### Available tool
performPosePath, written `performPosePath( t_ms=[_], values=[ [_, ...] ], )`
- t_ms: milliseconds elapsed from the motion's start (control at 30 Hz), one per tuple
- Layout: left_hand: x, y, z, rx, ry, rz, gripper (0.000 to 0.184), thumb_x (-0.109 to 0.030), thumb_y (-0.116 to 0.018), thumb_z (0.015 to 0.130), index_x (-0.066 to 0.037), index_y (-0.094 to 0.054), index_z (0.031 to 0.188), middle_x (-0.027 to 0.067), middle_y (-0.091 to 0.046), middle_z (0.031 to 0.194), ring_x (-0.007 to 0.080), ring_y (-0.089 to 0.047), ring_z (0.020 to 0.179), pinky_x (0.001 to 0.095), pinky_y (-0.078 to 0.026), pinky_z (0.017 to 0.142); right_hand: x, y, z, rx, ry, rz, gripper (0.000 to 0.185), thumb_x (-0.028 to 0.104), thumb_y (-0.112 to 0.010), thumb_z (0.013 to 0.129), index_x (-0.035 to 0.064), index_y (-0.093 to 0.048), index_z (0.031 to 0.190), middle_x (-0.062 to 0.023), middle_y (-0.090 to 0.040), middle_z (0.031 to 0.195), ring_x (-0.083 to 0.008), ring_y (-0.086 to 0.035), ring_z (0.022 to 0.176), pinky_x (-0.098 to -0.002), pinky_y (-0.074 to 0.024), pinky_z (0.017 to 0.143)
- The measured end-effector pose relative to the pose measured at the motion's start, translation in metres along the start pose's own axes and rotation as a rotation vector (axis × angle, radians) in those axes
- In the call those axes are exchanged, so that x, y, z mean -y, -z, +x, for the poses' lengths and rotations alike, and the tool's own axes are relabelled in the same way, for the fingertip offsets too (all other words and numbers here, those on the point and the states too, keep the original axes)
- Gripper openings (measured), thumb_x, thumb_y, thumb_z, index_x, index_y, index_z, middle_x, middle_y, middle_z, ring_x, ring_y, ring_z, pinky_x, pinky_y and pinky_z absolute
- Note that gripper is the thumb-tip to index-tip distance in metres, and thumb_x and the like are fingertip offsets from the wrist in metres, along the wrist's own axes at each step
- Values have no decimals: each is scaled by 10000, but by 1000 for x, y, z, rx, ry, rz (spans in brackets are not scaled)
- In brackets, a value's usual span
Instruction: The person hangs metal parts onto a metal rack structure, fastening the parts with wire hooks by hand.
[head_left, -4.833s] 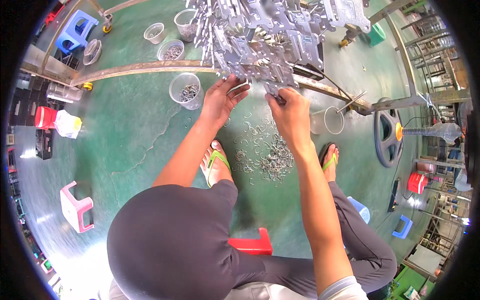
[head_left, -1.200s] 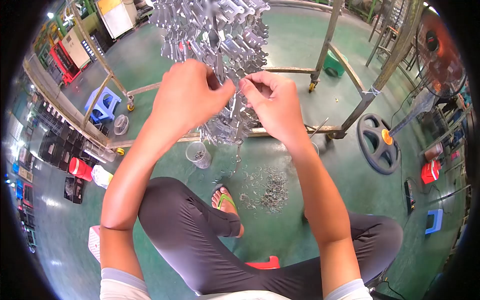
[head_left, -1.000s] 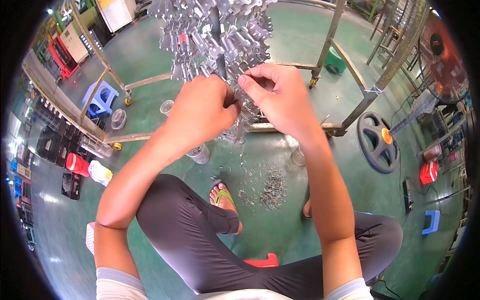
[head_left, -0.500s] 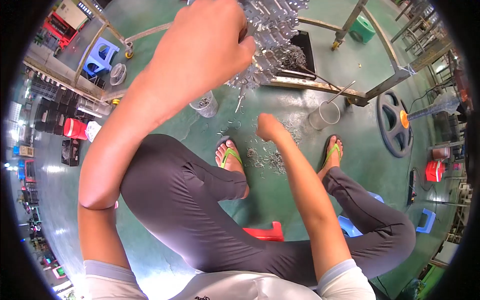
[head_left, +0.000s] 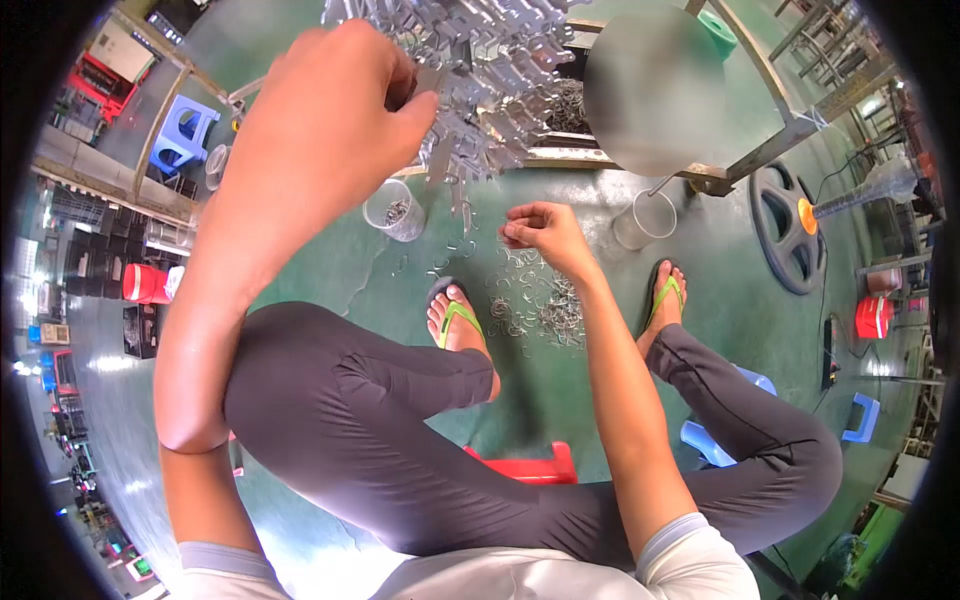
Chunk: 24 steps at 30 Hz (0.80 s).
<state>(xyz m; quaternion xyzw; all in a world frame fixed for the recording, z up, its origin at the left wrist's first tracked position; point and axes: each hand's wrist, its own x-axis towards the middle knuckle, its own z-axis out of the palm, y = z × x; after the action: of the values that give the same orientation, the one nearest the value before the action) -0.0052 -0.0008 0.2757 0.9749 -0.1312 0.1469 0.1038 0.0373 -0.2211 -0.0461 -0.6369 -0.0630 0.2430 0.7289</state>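
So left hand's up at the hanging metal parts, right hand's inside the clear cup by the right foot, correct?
No: the right hand is outside the clear cup, floor showing between them in the head view; the left hand is up at the hanging metal parts.

Factory workshop floor

An industrial workshop: green-coated floor (head_left: pixel 125 415), welded steel frame (head_left: pixel 790 140), a dense cluster of cut metal plates (head_left: pixel 500 80), scattered metal hooks (head_left: pixel 562 312) and stacked black crates (head_left: pixel 95 265).

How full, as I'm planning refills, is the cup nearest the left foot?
Partly full: metal pieces lie inside the clear cup, below its rim.
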Motion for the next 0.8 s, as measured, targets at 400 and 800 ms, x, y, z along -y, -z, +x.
performPosePath(
  t_ms=[400, 800],
  values=[
    [-24, 10, 1, 39, -4, -168, 279, -171, -739, 889, 71, -671, 768, 154, -612, 601, 215, -551, 506, 356, -435, 542, 253, -52, -63, -104, 632, -56, 207, 16, -772, 894, -87, -749, 1072, -139, -770, 953, -180, -751, 815, -290, -626, 767],
    [-29, 7, 1, 45, -94, -152, 148, -104, -744, 853, 42, -720, 846, 187, -675, 692, 289, -657, 576, 383, -499, 582, 293, -61, -63, -54, 500, -159, 234, 48, -740, 836, -107, -752, 1012, -125, -745, 792, -157, -724, 698, -271, -588, 649]
  ],
)
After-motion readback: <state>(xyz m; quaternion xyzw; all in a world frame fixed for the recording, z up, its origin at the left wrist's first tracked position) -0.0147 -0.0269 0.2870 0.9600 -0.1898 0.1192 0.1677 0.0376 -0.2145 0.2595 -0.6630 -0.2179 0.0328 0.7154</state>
